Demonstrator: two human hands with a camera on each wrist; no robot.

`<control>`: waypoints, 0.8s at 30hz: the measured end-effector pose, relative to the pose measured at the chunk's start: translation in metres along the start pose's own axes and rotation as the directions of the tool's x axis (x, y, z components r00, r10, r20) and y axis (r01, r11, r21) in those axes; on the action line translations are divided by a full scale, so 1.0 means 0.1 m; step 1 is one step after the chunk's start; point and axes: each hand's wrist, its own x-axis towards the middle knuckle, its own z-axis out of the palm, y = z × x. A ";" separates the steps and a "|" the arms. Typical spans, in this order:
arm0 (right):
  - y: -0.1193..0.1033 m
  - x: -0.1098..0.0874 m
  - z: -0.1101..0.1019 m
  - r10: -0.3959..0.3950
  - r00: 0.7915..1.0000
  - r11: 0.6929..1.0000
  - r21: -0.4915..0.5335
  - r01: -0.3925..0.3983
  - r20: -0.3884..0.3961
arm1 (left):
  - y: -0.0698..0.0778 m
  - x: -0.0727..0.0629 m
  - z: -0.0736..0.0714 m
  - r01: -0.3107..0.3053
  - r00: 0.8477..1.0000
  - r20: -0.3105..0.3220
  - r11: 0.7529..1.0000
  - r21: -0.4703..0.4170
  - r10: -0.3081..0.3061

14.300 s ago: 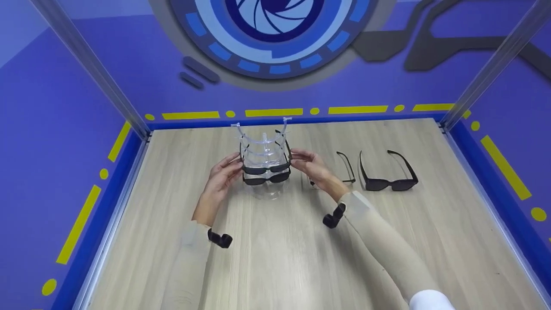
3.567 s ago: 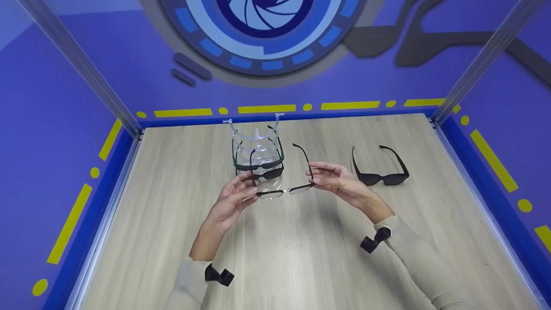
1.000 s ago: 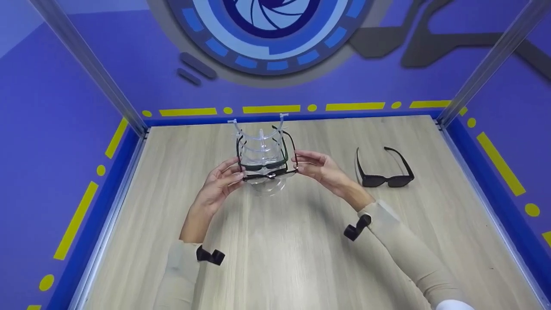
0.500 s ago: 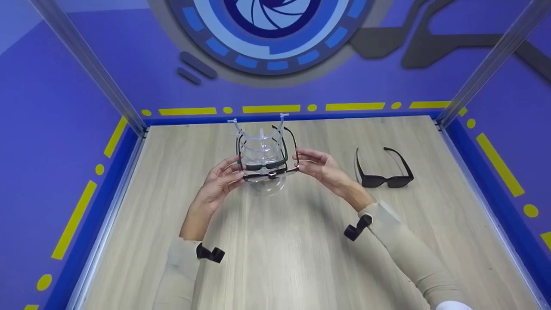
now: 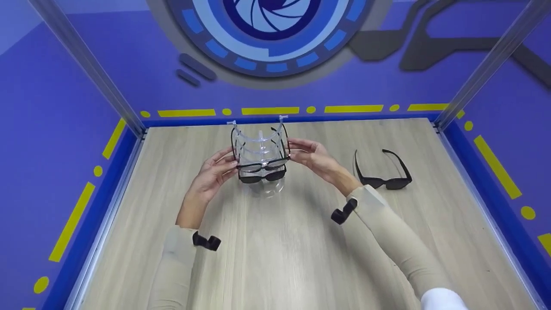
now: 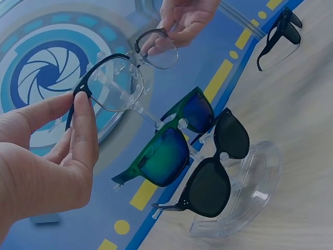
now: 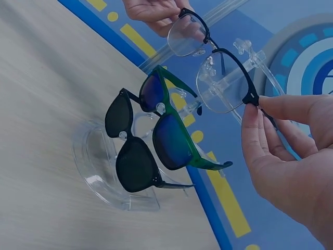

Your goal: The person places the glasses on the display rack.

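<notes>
Head view puts two pale sleeves [image 5: 400, 245] nearest me, over the wood-grained table [image 5: 267, 262], a black wrist mount [image 5: 207, 242] on each. Beyond them, the left hand [image 5: 212, 172] and the right hand [image 5: 316, 159] share a pair of clear-lensed glasses [image 7: 213, 46]. Thumb and fingers of each pinch a front corner of the frame by the hinge, and its arms point away toward the back. That pair is up at the clear stand [image 6: 260, 195], above the two pairs on it; whether it touches a rest there, I can't tell.

Lowest on the stand sit black sunglasses [image 6: 208, 187], with green-framed sunglasses [image 6: 165, 153] just above, neither held by anyone. I'd count those two as done. The clear-lensed glasses strike me as only partly there, with both hands gripping them. Off to the right, well apart from the stand, another pair of dark sunglasses [image 5: 394, 184] rests on the table, arms unfolded, no hand near; I'd call that the one left over.

Past it all rises the blue back wall [image 5: 129, 43], with its big round emblem [image 5: 271, 43].
</notes>
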 end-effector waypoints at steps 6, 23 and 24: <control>0.01 0.13 0.03 -0.006 1.000 1.000 0.014 0.006 -0.007 | 0.04 0.08 -0.06 -0.001 1.000 -0.008 1.000 -0.004 0.001; 0.04 0.23 0.07 -0.040 0.998 0.999 0.033 0.042 -0.045 | 0.05 0.23 -0.07 -0.015 0.999 -0.046 0.999 -0.032 0.014; 0.05 0.23 0.07 -0.041 0.998 0.998 0.036 0.042 -0.049 | 0.04 0.24 -0.07 -0.014 0.999 -0.051 0.999 -0.030 0.013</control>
